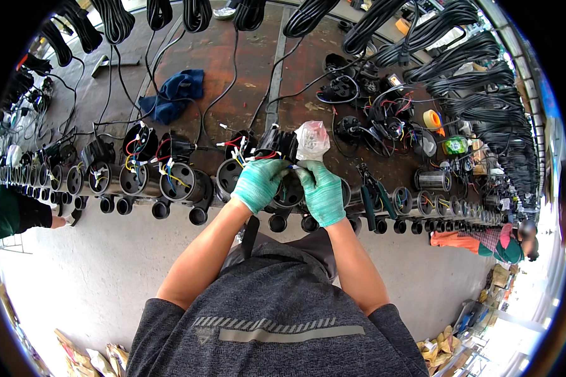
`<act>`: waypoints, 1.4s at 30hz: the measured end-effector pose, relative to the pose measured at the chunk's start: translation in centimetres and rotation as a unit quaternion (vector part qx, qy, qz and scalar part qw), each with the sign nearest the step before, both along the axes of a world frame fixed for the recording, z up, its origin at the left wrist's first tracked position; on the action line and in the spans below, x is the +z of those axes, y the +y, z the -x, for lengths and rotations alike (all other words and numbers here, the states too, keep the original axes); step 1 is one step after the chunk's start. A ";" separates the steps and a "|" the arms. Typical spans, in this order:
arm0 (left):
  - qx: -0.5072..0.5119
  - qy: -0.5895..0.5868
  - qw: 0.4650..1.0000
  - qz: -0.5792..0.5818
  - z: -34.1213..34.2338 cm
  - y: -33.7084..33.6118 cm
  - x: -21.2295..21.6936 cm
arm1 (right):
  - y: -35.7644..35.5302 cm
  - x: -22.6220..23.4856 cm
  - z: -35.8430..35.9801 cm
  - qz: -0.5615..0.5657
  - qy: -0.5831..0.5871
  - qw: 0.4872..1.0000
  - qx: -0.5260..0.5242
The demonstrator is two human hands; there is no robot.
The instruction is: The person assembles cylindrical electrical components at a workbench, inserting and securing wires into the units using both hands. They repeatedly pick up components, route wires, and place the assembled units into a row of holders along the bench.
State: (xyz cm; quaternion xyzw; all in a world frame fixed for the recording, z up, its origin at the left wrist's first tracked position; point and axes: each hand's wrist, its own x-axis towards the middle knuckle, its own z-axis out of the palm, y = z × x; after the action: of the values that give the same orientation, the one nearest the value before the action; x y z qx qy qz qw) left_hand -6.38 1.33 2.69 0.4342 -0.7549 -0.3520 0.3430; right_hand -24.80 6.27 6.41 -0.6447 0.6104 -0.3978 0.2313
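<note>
My left hand [260, 184] and my right hand [322, 193], both in light green gloves, meet at the bench's near edge. Their fingers are closed in a pinch around a thin wire [292, 167] with a bluish bit showing between the fingertips. Right below them sits a dark round metal housing [288, 193], partly covered by the gloves. Behind the left hand lies a black motor part [278, 143] with red and white wires. A clear plastic bag [312, 141] with small contents stands just beyond the right hand. Pliers with dark green handles [375, 196] rest to the right.
Similar housings [182, 182] with coloured wires line the bench edge both ways. Coiled black cables [302, 19] hang along the far side. A blue cloth [173, 94], orange tape [432, 120] and loose wired parts [390, 119] lie on the bench. Other people [484, 244] are at both sides.
</note>
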 end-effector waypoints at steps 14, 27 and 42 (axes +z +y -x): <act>-0.013 0.020 1.000 0.006 -0.3 0.0 0.3 | -0.4 4.0 1.4 -0.123 0.093 0.988 0.021; -0.027 0.028 0.999 -0.007 -0.4 -0.3 0.7 | 5.1 5.2 13.0 -0.330 0.457 0.815 -0.132; -0.042 0.054 0.998 -0.013 -0.7 -0.4 0.7 | 5.0 3.4 3.0 -0.135 0.280 0.949 0.051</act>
State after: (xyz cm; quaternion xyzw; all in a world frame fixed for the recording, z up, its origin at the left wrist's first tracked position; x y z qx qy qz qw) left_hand -5.66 0.95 3.37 0.3871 -0.7483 -0.3985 0.3626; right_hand -27.77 11.27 9.78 -0.7232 0.6649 -0.1024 0.1560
